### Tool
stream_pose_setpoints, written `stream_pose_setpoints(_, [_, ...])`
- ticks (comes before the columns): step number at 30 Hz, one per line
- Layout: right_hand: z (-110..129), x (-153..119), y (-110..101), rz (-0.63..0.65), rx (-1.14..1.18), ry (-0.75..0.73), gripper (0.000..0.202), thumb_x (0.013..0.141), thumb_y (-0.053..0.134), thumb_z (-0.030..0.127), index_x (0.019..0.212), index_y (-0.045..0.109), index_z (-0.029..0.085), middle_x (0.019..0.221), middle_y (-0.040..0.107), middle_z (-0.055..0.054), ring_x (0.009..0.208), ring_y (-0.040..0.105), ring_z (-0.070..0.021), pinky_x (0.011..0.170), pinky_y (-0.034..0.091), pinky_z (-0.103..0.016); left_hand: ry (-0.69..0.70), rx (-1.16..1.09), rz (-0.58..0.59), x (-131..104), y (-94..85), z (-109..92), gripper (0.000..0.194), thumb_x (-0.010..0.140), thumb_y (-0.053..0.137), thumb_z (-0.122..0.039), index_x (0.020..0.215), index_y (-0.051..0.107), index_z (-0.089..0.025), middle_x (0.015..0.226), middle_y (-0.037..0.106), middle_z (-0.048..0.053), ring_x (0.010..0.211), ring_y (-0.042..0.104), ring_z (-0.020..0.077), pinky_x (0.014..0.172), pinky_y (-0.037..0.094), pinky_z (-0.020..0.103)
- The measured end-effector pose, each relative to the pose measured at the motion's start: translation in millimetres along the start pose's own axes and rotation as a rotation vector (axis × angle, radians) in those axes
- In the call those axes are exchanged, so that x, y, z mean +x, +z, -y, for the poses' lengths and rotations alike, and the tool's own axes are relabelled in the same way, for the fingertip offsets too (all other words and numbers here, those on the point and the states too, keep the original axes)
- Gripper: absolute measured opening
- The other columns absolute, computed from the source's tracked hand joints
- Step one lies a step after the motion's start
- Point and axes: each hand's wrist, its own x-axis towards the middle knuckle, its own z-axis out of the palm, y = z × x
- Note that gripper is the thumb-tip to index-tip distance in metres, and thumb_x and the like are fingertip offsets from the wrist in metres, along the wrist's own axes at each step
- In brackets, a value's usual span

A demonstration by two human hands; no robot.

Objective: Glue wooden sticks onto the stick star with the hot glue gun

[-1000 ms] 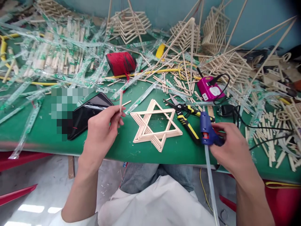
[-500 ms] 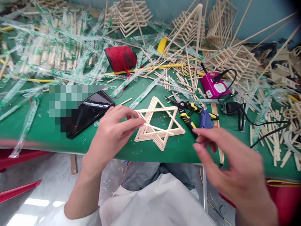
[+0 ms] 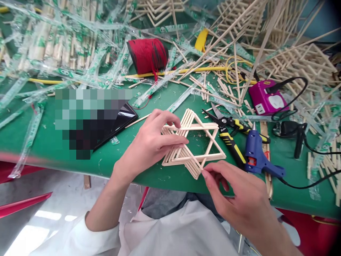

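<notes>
Left hand (image 3: 151, 142): is spreading its fingers over the left side of the stick star, thumb and fingertips touching the sticks; I cannot tell whether they are pinching one or only resting on top.
Right hand (image 3: 234, 192): is pinching the near tip of the star between thumb and forefinger.
Stick star (image 3: 197, 157): is lying flat on the green tabletop (image 3: 106, 167) near its near edge, between the hands, its wooden sticks forming a layered six-pointed outline.
Pruning shears (image 3: 231, 145): are lying just right of the star, blades pointing to the far left.
Glue gun (image 3: 254, 151): is resting on its side right of the shears' near handle, nozzle pointing far.
Black glossy device (image 3: 114, 128): is lying left of the left hand, partly masked by pixelation, probably a smartphone.
Red thread spool (image 3: 147, 55): is lying on its side beyond the star, to the far left.
Magenta power adapter (image 3: 266, 97): is sitting at the far right, holding a black plug.
</notes>
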Motion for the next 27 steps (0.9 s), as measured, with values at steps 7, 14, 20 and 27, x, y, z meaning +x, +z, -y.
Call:
stream_pose_setpoints(7, [-1.6,2.0,4.3,0.009,0.054,0.027,0.014,0.095,0.056,0.008,0.095,0.058,0.022,0.074,0.062,0.002,0.056,0.051,-0.0089,0.053,0.044,-0.021,-0.042,-0.119,0.026,3.8,0.0,7.8,0.014,0.093,0.068,-0.022,0.095,0.080,-0.029,0.104,0.067,0.006,0.098,0.061,0.0183,0.085,0.053,0.033])
stream_pose_setpoints(14, [-2.4,0.7,3.4,0.014,0.093,0.064,0.013,0.093,0.060,0.008,0.098,0.060,0.020,0.079,0.063,0.002,0.061,0.051,-0.0068,0.055,0.044,-0.019,-0.036,-0.186,-0.009,4.1,1.9,12.3,0.010,0.091,0.071,-0.022,0.097,0.080,-0.023,0.101,0.068,0.006,0.094,0.063,0.0166,0.084,0.053,0.031])
stream_pose_setpoints(20, [-0.6,0.0,1.9,0.063,0.096,0.076,0.014,0.092,0.062,0.009,0.101,0.060,0.019,0.078,0.060,0.003,0.063,0.052,-0.0055,0.057,0.044,-0.018,-0.072,-0.219,-0.012,1.8,1.4,16.0,0.015,0.093,0.069,-0.019,0.097,0.081,-0.028,0.101,0.068,0.005,0.095,0.064,0.0176,0.084,0.053,0.033])
stream_pose_setpoints(27, [0.7,-1.7,-0.8,0.037,0.065,0.107,0.022,0.090,0.064,0.009,0.108,0.059,0.020,0.076,0.060,0.006,0.063,0.054,-0.0052,0.061,0.047,-0.016,-0.077,-0.293,-0.069,1.1,4.1,18.3,0.012,0.090,0.074,-0.022,0.096,0.081,-0.029,0.099,0.069,0.005,0.092,0.066,0.0193,0.079,0.055,0.035])
